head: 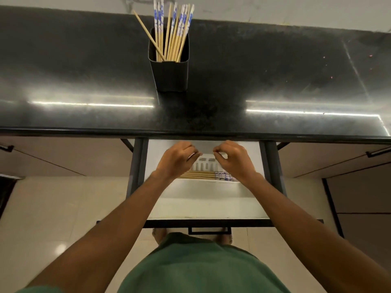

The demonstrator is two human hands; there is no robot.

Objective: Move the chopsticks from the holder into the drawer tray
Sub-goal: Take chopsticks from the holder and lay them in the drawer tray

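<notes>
Both hands, left (pixel 176 159) and right (pixel 234 158), hover with pinched, seemingly empty grips over the tray (pixel 206 166) in the open drawer (pixel 203 199), where some chopsticks (pixel 208 176) lie, while more stand in the holder (pixel 169 68) near the desk's (pixel 275 81) far edge.

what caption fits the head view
Both hands over chopsticks in the open drawer; more stand in the holder.
</notes>
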